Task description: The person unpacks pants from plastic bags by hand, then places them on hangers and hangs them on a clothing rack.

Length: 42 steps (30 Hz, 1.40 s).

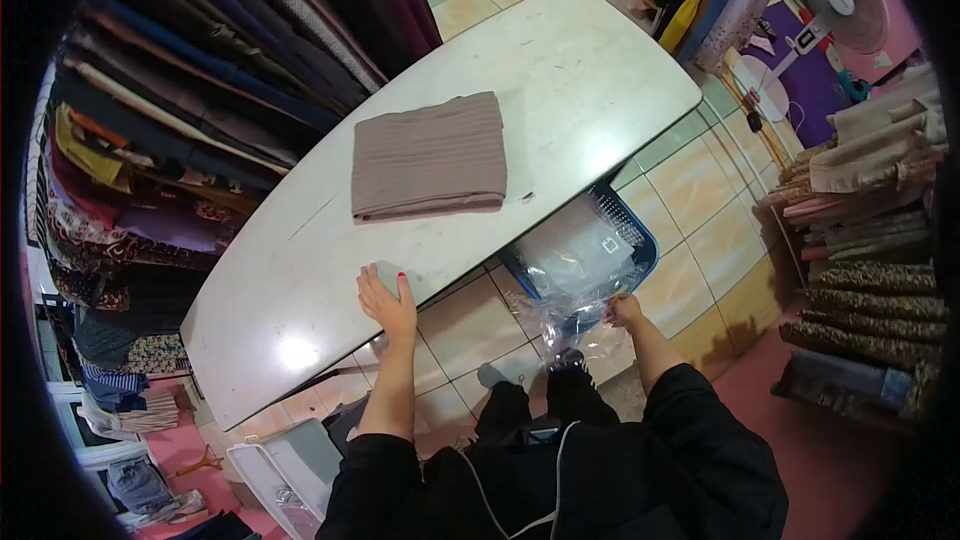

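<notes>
My left hand (388,302) rests on the near edge of the white table (560,70) with its fingers stretched out. Beyond it on the tabletop lies a folded mauve-brown cloth (430,155), with its layered fold toward me. Off the table's right side, my right hand (624,311) is closed on a clear plastic bag (570,325), which hangs crumpled above the floor. Beside that hand, a blue basket (648,252) on the floor holds more clear plastic packaging (580,250). The bag's lower part overlaps my feet in view.
Hanging garments (200,90) line the table's left side. At right, stacks of folded fabric (870,290) stand near the tiled floor (690,200). A standing fan (838,0) is at the upper right. Near my left arm is a white-and-grey box-like object (290,470).
</notes>
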Each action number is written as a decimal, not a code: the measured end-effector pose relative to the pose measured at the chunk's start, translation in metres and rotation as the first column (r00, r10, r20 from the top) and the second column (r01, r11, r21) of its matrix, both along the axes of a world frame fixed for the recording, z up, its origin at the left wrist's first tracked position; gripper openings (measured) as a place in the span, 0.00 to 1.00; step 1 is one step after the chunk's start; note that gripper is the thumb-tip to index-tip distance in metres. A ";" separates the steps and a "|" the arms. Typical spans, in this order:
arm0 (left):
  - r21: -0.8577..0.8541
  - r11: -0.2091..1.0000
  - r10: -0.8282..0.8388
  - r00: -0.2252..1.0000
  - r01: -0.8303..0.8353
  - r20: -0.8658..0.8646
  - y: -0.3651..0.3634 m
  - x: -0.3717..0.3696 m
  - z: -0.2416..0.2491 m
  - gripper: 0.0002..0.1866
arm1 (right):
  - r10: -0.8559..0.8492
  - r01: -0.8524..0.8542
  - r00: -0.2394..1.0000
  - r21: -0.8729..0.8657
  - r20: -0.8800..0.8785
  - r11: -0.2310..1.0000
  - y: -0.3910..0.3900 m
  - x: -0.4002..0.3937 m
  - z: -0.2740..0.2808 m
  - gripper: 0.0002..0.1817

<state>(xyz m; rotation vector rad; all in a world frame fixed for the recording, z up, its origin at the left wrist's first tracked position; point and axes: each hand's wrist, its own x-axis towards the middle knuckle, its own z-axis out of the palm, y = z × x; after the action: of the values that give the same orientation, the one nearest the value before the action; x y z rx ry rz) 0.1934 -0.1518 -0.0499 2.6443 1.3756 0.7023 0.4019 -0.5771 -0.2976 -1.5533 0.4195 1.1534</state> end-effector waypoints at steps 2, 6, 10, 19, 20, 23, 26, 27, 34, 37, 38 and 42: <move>0.059 0.995 0.088 0.992 -0.083 -0.088 -0.008 0.014 0.000 0.29 | -0.116 0.120 0.993 -0.134 0.036 0.984 0.009 0.024 0.000 0.07; 0.003 0.999 0.052 0.998 -0.052 -0.045 -0.004 0.013 -0.001 0.30 | -0.058 0.076 0.996 -0.313 0.067 0.947 0.017 0.067 -0.032 0.10; 0.011 1.000 -0.001 0.999 0.001 -0.035 -0.003 0.019 0.001 0.28 | 0.296 0.068 0.830 -0.612 0.473 0.788 0.018 0.123 -0.102 0.13; -0.040 0.999 -0.024 0.999 0.022 -0.042 0.001 0.019 -0.002 0.28 | 0.917 -0.519 0.071 -0.771 0.392 0.370 0.086 0.103 -0.035 0.22; -0.042 0.999 -0.016 0.999 0.014 -0.048 0.001 0.018 -0.003 0.28 | 0.939 -0.549 0.003 -0.784 0.345 0.290 0.086 0.096 -0.039 0.23; -0.049 0.999 -0.016 0.999 0.014 -0.040 0.003 0.015 -0.007 0.28 | 0.961 -0.538 0.027 -0.806 0.276 0.247 0.096 0.083 -0.051 0.23; -0.063 0.998 -0.016 1.000 0.015 -0.025 0.002 0.017 -0.007 0.28 | 0.930 -0.498 0.296 -0.796 0.217 0.344 0.110 0.098 -0.098 0.23; -0.067 0.998 -0.020 0.999 0.018 -0.030 0.002 0.017 -0.007 0.28 | 0.954 -0.597 0.219 -0.746 0.204 0.297 0.109 0.090 -0.118 0.27; -0.057 0.998 -0.016 0.998 0.013 -0.064 0.002 0.017 -0.004 0.28 | 0.982 -0.848 0.115 -0.500 0.148 0.175 0.118 0.054 -0.185 0.51; -0.062 0.998 -0.007 0.998 0.003 -0.066 0.001 0.018 -0.002 0.29 | 0.989 -0.871 0.143 -0.477 -0.024 0.115 0.117 0.058 -0.126 0.48; -0.065 0.998 -0.002 0.998 -0.002 -0.060 0.001 0.019 -0.001 0.29 | 0.987 -0.865 0.150 -0.491 -0.064 0.100 0.114 0.062 -0.103 0.46; -0.043 0.999 0.019 0.993 -0.025 -0.116 0.000 0.020 0.004 0.30 | 0.916 -0.720 0.394 -0.592 0.082 0.363 0.106 0.063 -0.060 0.40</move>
<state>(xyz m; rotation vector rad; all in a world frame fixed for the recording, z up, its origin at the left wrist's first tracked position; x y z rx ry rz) 0.2138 -0.1520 -0.0456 2.6774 1.4332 0.5211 0.4647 -0.4711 -0.3573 -2.5472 -0.5700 1.4854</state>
